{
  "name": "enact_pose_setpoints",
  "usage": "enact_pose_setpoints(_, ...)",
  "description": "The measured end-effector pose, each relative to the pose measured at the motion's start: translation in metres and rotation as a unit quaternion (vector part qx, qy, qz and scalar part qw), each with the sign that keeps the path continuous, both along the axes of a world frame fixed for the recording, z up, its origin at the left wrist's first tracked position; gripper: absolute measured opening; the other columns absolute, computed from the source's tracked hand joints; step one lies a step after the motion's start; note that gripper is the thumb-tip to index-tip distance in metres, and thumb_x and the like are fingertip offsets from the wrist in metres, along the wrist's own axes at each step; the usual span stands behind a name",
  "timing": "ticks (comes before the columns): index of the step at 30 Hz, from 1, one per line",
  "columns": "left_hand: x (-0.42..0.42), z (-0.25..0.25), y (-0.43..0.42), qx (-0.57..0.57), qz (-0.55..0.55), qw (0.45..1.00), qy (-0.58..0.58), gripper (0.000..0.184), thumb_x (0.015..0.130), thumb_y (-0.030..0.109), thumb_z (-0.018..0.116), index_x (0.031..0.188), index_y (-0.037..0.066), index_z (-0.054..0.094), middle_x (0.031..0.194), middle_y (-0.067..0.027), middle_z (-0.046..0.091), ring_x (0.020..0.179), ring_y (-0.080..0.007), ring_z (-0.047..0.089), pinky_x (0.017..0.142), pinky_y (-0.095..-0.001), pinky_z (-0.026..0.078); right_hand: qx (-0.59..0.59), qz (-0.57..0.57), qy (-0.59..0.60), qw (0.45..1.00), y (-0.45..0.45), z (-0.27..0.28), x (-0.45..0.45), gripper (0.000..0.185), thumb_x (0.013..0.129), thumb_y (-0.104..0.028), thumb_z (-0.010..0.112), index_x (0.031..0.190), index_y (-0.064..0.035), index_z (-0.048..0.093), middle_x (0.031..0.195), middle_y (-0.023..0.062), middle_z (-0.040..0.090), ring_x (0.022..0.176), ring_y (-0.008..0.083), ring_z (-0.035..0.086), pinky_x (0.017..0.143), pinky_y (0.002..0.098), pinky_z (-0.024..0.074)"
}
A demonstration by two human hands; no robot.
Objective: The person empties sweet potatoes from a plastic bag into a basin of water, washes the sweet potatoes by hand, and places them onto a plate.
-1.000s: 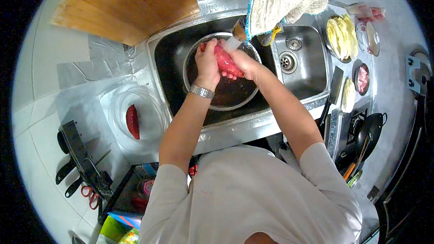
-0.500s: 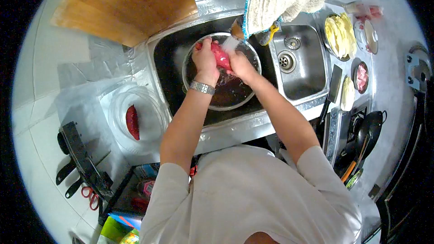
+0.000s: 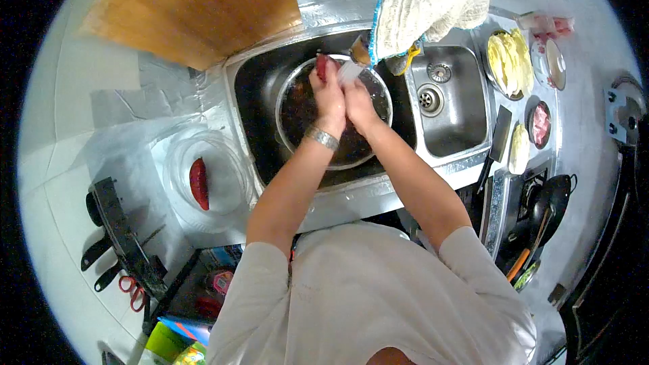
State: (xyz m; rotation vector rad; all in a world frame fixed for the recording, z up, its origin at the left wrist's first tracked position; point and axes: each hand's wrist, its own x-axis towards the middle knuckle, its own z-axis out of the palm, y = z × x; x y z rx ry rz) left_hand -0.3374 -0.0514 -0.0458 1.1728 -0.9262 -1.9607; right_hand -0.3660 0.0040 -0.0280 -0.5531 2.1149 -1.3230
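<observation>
A wet red-skinned root, apparently a sweet potato [image 3: 322, 64], shows between my hands over a round basin [image 3: 286, 132] in the large sink. My left hand [image 3: 328, 100] is closed around it, with a metal watch at the wrist. Close against the left, my right hand [image 3: 358, 103] presses in from the other side; its fingertips are partly hidden by the stream. Water runs from the tap [image 3: 360, 51] onto the hands. Dark water fills the basin. To the left, a similar red sweet potato [image 3: 199, 184] lies in a clear bowl [image 3: 177, 192].
A cloth glove [image 3: 429, 13] covers the tap's upper part. Right of the small sink [image 3: 451, 118] are a cleaver [image 3: 500, 134], leafy cabbage [image 3: 508, 61] and a bowl of meat [image 3: 541, 125]. A wooden board [image 3: 196, 7] leans at the back left; a knife rack [image 3: 125, 236] stands at lower left.
My hands have come closer together under the stream. The sweet potato has turned and shifted away from me, and less of it shows.
</observation>
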Motion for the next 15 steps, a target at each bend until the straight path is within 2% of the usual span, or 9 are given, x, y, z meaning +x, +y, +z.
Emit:
enact_pose_setpoints(1,0.003,-0.006,0.008,-0.027,-0.003,0.999,-0.042,0.041,0.099,0.030,0.053,0.129,0.003,0.046,0.115,-0.0070,0.059,0.102,-0.0177,0.057,0.090,-0.0299,0.046,0.000,0.004,-0.002,1.000,0.005,-0.007,-0.001,0.051,0.101,-0.039,0.034,0.121,0.0013,0.058,0.120,0.0255,0.061,0.113,0.0394,0.057,0.096,0.0421,0.0438)
enact_pose_setpoints(3,0.015,-0.014,0.025,-0.139,-0.079,0.981,-0.113,0.060,0.099,0.032,0.053,0.145,0.004,0.026,0.130,-0.0129,0.052,0.118,-0.0211,0.050,0.102,-0.0320,0.040,-0.046,-0.064,-0.203,0.976,0.011,0.007,-0.002,0.049,0.102,-0.038,0.036,0.120,0.0011,0.059,0.117,0.0193,0.064,0.107,0.0282,0.059,0.093,0.0369,0.0457)
enact_pose_setpoints(6,0.019,-0.020,0.038,-0.180,-0.053,0.977,-0.103,0.066,0.097,0.035,0.055,0.147,0.004,0.023,0.131,-0.0137,0.051,0.117,-0.0221,0.052,0.100,-0.0330,0.042,-0.033,-0.061,-0.211,0.975,0.023,-0.008,0.000,0.055,0.103,-0.044,0.034,0.119,0.0015,0.060,0.111,0.0163,0.065,0.097,0.0218,0.060,0.084,0.0346,0.0481)
enact_pose_setpoints(7,0.018,-0.015,0.035,-0.126,-0.075,0.985,-0.095,0.061,0.096,0.035,0.056,0.142,0.004,0.032,0.127,-0.0134,0.055,0.112,-0.0227,0.055,0.096,-0.0341,0.044,-0.022,-0.045,-0.195,0.979,0.027,-0.019,-0.004,0.056,0.103,-0.045,0.033,0.119,0.0014,0.060,0.106,0.0159,0.066,0.089,0.0214,0.062,0.076,0.0340,0.0506)
enact_pose_setpoints(8,0.018,-0.007,0.032,-0.071,-0.095,0.989,-0.088,0.055,0.095,0.036,0.057,0.137,0.004,0.040,0.123,-0.0131,0.058,0.107,-0.0233,0.058,0.092,-0.0352,0.047,0.025,-0.039,-0.243,0.969,0.030,-0.003,-0.005,0.058,0.102,-0.050,0.032,0.108,-0.0010,0.063,0.083,0.0104,0.065,0.063,0.0168,0.059,0.050,0.0298,0.0467)
enact_pose_setpoints(9,0.018,-0.008,0.026,-0.068,-0.090,0.990,-0.088,0.055,0.095,0.036,0.057,0.137,0.004,0.040,0.123,-0.0131,0.058,0.107,-0.0233,0.058,0.092,-0.0352,0.047,0.029,-0.035,-0.243,0.969,0.033,0.007,-0.001,0.058,0.102,-0.050,0.032,0.108,-0.0010,0.063,0.083,0.0104,0.065,0.063,0.0168,0.059,0.050,0.0298,0.0467)
enact_pose_setpoints(11,0.012,-0.008,0.000,0.210,-0.151,0.959,0.114,0.044,0.093,0.036,0.057,0.121,0.002,0.053,0.106,-0.0118,0.063,0.092,-0.0237,0.061,0.083,-0.0354,0.050,0.040,-0.082,-0.288,0.953,0.034,0.023,0.003,0.057,0.100,-0.057,0.032,0.092,-0.0077,0.060,0.065,0.0027,0.057,0.045,0.0096,0.045,0.036,0.0232,0.0300)
enact_pose_setpoints(12,0.011,0.001,-0.011,0.281,-0.159,0.934,0.152,0.031,0.092,0.036,0.057,0.103,0.007,0.061,0.093,-0.0081,0.065,0.079,-0.0223,0.061,0.074,-0.0364,0.051,0.003,-0.053,-0.339,0.939,0.038,0.032,-0.001,0.058,0.099,-0.060,0.032,0.086,-0.0094,0.058,0.060,0.0027,0.056,0.043,0.0109,0.045,0.037,0.0238,0.0327)
enact_pose_setpoints(15,0.010,0.007,-0.031,0.280,-0.113,0.940,0.157,0.035,0.096,0.044,0.051,0.102,0.010,0.060,0.090,-0.0075,0.065,0.073,-0.0241,0.062,0.075,-0.0381,0.052,0.013,-0.003,-0.410,0.912,0.042,0.042,-0.004,0.058,0.099,-0.059,0.033,0.088,-0.0092,0.059,0.061,0.0031,0.057,0.043,0.0123,0.047,0.038,0.0258,0.0344)
